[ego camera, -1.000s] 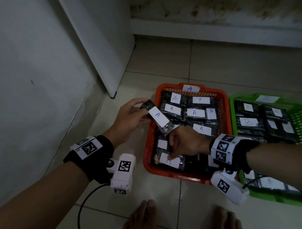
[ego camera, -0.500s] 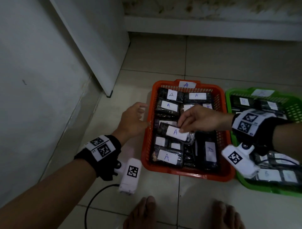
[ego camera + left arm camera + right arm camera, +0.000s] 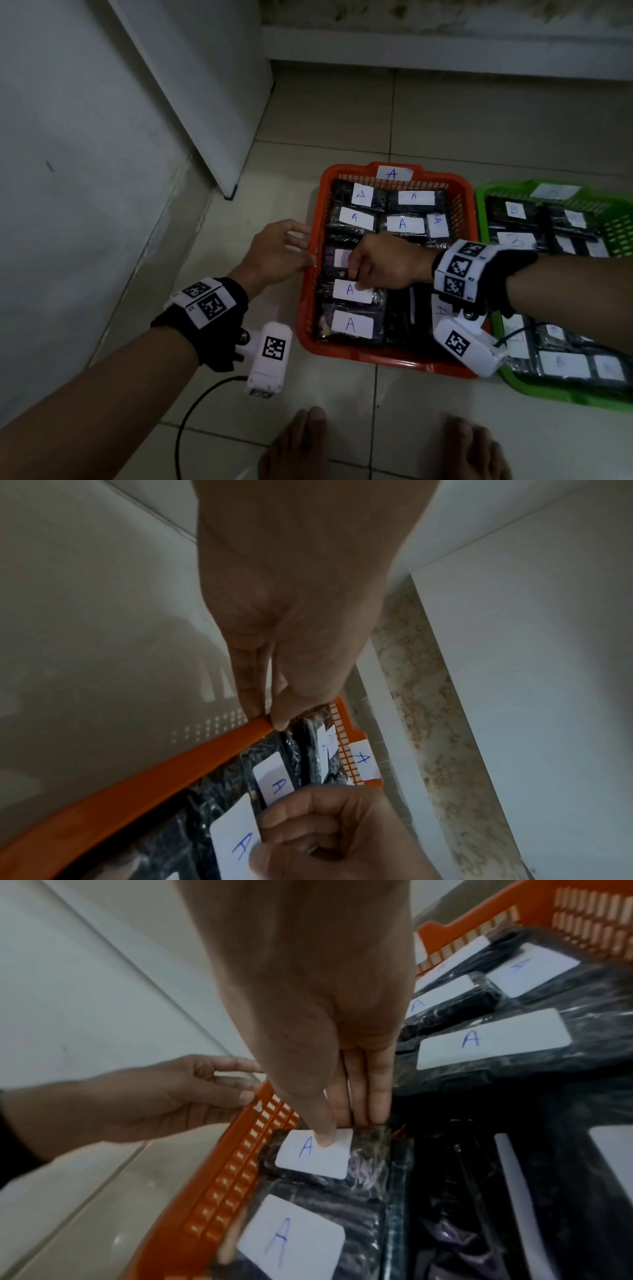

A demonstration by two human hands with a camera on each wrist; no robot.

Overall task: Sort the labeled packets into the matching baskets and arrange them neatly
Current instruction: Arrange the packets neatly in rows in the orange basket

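Observation:
The orange basket [image 3: 387, 359], tagged A, holds several black packets with white A labels. My right hand [image 3: 356, 274] is inside it over the left column and pinches one A packet [image 3: 352, 294]. In the right wrist view the thumb [image 3: 322, 1137] presses on that packet's label [image 3: 315, 1158], and the fingers curl over its far edge. The packet lies low among the others, just behind the front packet [image 3: 349, 325]. My left hand [image 3: 298, 246] is empty, and its straight fingers [image 3: 253, 707] touch the basket's left rim [image 3: 137, 791]. The green basket [image 3: 555, 394] at the right holds B packets.
A white cabinet panel [image 3: 205, 102] and a wall stand to the left of the baskets. My bare feet [image 3: 301, 445] are at the bottom of the head view, and a black cable [image 3: 185, 418] trails from the left wrist camera. Tiled floor lies beyond the baskets.
The A packet passed from my left hand to my right hand, which brought it down into the orange basket's left column. My left hand moved to the basket's rim.

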